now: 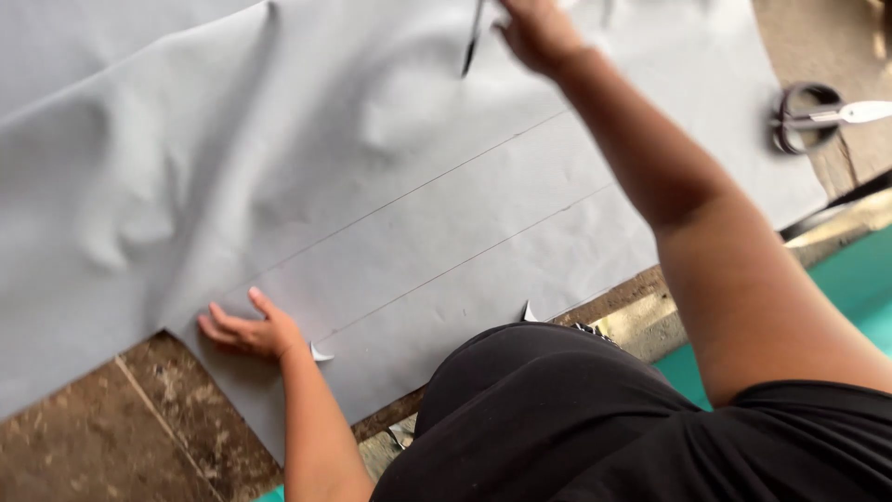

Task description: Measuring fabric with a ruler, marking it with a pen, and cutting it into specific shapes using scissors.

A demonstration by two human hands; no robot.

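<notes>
While a slim dark marking tool (472, 42) is gripped between the closed fingers of the right hand (539, 33) at the far end of the work, a large sheet of grey material (307, 177) is kept spread over a worn wooden surface (102, 446). The tool's tip is pointed down at the sheet just left of those fingers; whether it touches cannot be told. At the near edge, the sheet is pressed flat by the left hand (249, 330), its fingers slightly apart and laid on the material, holding nothing. Two thin ruled lines (446, 218) are seen running across the sheet between the two hands, with small curled points of material (321, 354) just right of the left wrist. Well right of the right hand, a pair of scissors (818, 116) with dark handles is left lying at the sheet's edge.
</notes>
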